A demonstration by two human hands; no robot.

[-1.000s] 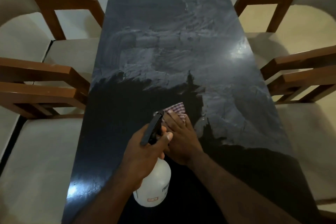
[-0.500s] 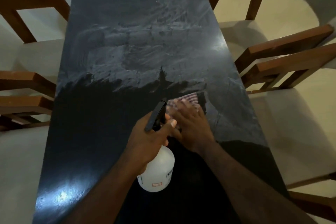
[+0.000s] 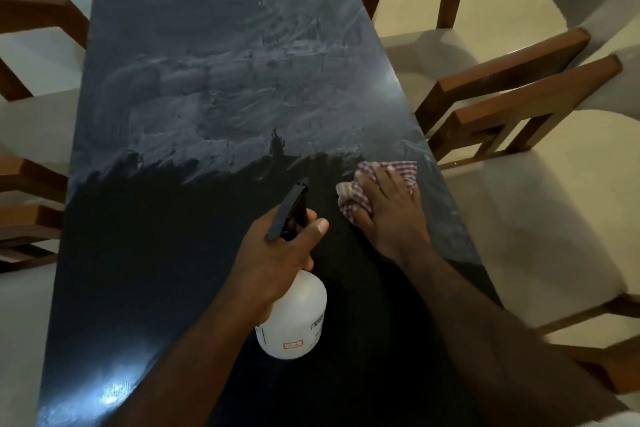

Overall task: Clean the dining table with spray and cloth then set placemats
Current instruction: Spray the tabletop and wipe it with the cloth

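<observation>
The dark glossy dining table (image 3: 166, 253) runs away from me; its far half is covered in grey smeared streaks, its near half looks dark and wiped. My left hand (image 3: 277, 250) grips the neck of a white spray bottle (image 3: 294, 319) with a black trigger head, held above the table's near middle. My right hand (image 3: 388, 208) presses flat on a red-and-white checked cloth (image 3: 349, 201) close to the table's right edge. The cloth is bunched and partly hidden under my fingers. No placemats are in view.
Wooden chairs with pale cushions stand along both long sides: two on the right (image 3: 519, 104) and two on the left (image 3: 31, 184), their backs close to the table edges. A bright light reflection sits at the table's near left corner (image 3: 110, 392).
My right hand has slid the cloth from the table's middle out to the right edge. My left hand keeps the spray bottle in about the same place. My head view has shifted.
</observation>
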